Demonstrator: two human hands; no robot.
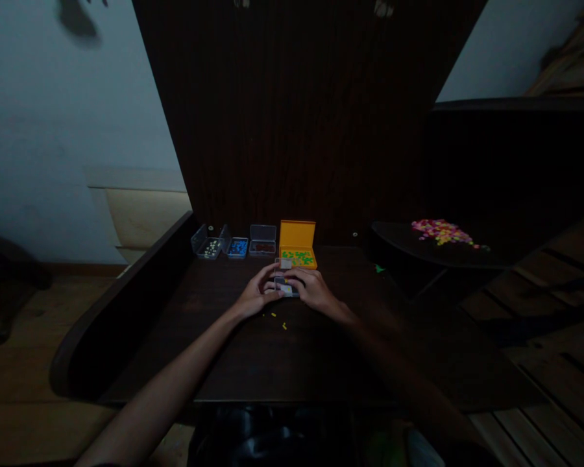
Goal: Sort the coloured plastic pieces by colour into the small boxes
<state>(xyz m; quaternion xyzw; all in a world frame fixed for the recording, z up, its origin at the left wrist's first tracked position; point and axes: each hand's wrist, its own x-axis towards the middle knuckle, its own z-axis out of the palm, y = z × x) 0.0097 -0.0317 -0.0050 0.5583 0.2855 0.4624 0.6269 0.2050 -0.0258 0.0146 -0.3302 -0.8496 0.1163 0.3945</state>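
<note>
Case, small and clear, is sitting mid-tabletop before an orange box, with left grip and right grip clamping its ends, probably feeling light, stiff and slick, and best pinched by the edges.

Only one camera looks, from the person's head. It faces forward and down, over the near edge of the desk toward its back edge and the dark panel. The left hand and right hand appear small, near the centre.
</note>
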